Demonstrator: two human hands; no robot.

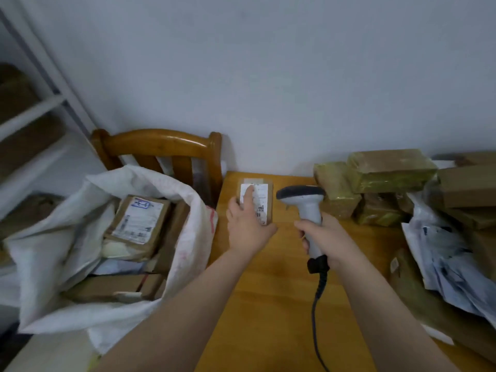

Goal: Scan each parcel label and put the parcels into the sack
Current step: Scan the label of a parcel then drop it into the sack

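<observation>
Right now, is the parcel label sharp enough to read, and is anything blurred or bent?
Head view: the label under the left hand is soft, print unreadable; the shelves at left are blurred; the wide lens bends the edges; dim even light, without strong glare.

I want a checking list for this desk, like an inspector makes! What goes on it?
Surface: orange-brown wooden table.
Job's things: small brown parcel with a white label, flat on the table; grey handheld barcode scanner; white woven sack, open, left of the table, brown parcels inside.
Clutter: tape-wrapped brown boxes stacked back right; white plastic mailer bags beside them.
Hands: left hand rests on the parcel; right hand grips the scanner.
Cables: black scanner cable trails toward the near edge.
Surroundings: wooden chair behind the sack; white shelving at left.
</observation>
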